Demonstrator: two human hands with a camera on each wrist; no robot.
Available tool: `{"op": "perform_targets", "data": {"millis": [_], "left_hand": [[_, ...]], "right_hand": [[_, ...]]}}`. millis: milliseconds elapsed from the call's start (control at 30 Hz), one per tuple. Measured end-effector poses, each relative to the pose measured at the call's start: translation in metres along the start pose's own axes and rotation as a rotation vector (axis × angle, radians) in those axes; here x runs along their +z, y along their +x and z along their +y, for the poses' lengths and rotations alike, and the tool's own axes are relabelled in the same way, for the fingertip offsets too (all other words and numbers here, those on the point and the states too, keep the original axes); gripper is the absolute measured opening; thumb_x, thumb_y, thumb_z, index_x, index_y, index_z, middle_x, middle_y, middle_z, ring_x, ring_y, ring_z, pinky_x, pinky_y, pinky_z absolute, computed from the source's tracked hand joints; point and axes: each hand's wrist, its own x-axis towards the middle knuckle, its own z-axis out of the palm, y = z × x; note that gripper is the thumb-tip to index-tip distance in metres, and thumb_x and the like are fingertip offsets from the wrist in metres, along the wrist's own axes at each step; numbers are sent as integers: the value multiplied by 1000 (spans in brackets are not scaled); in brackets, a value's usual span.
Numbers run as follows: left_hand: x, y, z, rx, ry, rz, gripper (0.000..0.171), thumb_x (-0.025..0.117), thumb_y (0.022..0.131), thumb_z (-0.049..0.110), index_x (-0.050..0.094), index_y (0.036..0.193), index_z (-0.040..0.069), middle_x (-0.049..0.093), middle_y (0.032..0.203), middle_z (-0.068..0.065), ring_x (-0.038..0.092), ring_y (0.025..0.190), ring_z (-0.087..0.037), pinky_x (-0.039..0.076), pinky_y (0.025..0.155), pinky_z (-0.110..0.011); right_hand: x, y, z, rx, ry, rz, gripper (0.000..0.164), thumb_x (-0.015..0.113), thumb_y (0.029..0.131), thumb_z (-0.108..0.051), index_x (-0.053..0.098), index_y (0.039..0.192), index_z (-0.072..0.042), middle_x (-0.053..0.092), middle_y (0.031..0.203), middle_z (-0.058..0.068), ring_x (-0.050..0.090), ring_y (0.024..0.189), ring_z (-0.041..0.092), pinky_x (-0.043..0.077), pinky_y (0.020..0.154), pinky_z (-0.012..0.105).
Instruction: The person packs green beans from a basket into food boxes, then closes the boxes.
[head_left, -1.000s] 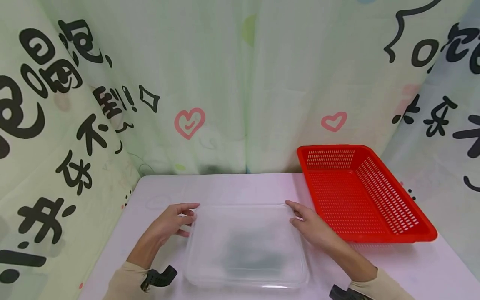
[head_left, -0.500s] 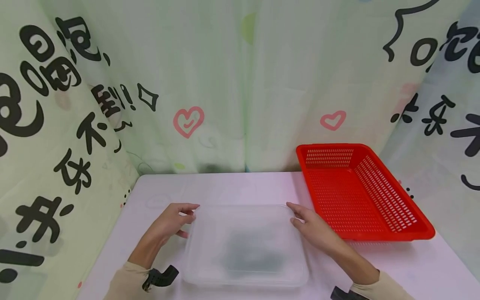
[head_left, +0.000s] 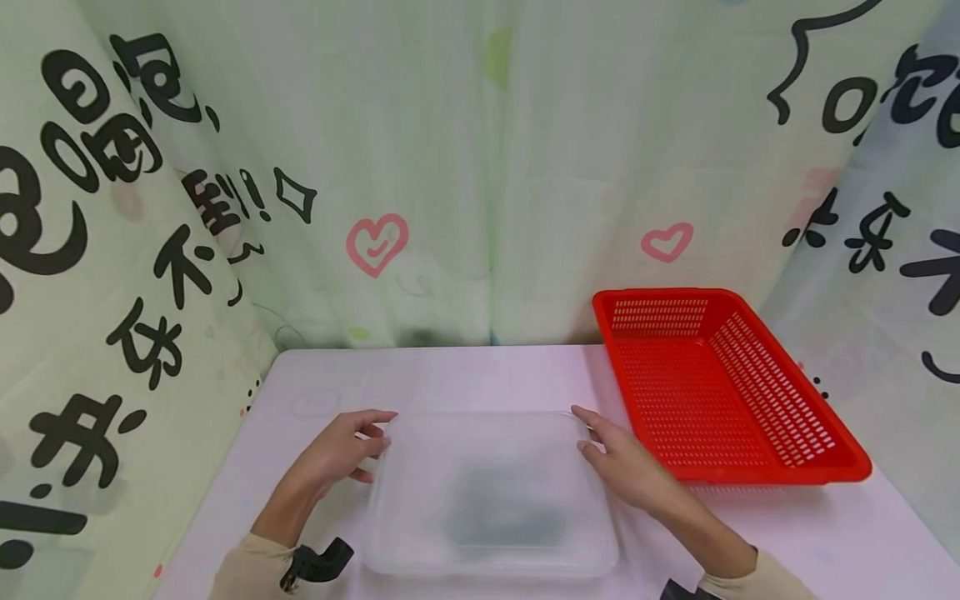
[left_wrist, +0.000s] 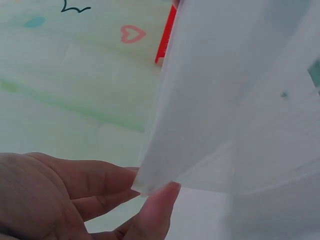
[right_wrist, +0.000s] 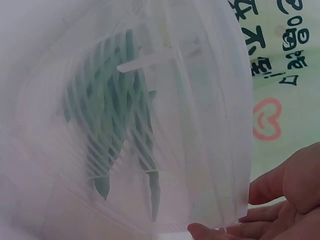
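Observation:
A translucent plastic box [head_left: 495, 492] with a pale lid lies in front of me on the table. My left hand [head_left: 341, 454] grips its far left corner, where the left wrist view has thumb and fingers pinching the rim. At the far right corner, my right hand [head_left: 622, 458] holds the edge between thumb and fingers. Through the cloudy plastic wall in the right wrist view show several long green pointed pieces [right_wrist: 112, 100], probably vegetables; their exact kind is blurred. From above they are only a dark greenish patch.
A red perforated plastic basket [head_left: 697, 400] stands on the table at the right, beyond my right forearm. The pale table [head_left: 450, 375] ends at printed curtains [head_left: 525, 208] on the back and both sides.

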Motion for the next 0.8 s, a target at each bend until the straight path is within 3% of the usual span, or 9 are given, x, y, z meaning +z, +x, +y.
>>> {"op": "perform_targets", "data": {"millis": [367, 500, 633, 733, 800], "left_hand": [[0, 4, -9, 3, -70, -35, 47, 63, 98, 6, 56, 145, 9, 57, 96, -12, 59, 82, -22, 59, 59, -37], [3, 4, -13, -18, -95, -18, 45, 64, 98, 8, 56, 143, 7, 59, 96, -12, 61, 85, -23, 59, 60, -37], [4, 1, -15, -40, -110, 11, 40, 64, 98, 10, 59, 137, 0, 61, 100, -12, 62, 89, -23, 60, 62, -38], [3, -2, -9, -41, -95, 52, 37, 64, 98, 10, 62, 133, -2, 62, 103, -12, 61, 93, -24, 59, 61, -37], [3, -5, -4, -38, -76, 81, 35, 64, 98, 10, 64, 131, -2, 62, 106, -13, 60, 95, -25, 59, 60, -37]], "right_hand": [[0, 3, -1, -37, -96, 27, 56, 59, 101, -10, 41, 152, 2, 51, 146, 27, 58, 124, 42, 51, 99, 53], [3, 5, -1, -10, -103, 59, 55, 60, 100, -9, 42, 149, 6, 53, 142, 30, 60, 122, 44, 53, 95, 53], [6, 4, -6, -5, -218, 133, 45, 64, 98, -9, 53, 136, 11, 61, 127, 28, 64, 111, 40, 57, 88, 49], [6, 3, -10, -32, -288, 192, 36, 66, 96, -9, 60, 124, 12, 64, 115, 22, 66, 103, 34, 58, 86, 46], [4, 2, -12, -31, -275, 208, 33, 65, 96, -9, 62, 122, 11, 66, 115, 23, 67, 103, 35, 58, 86, 47]]}}
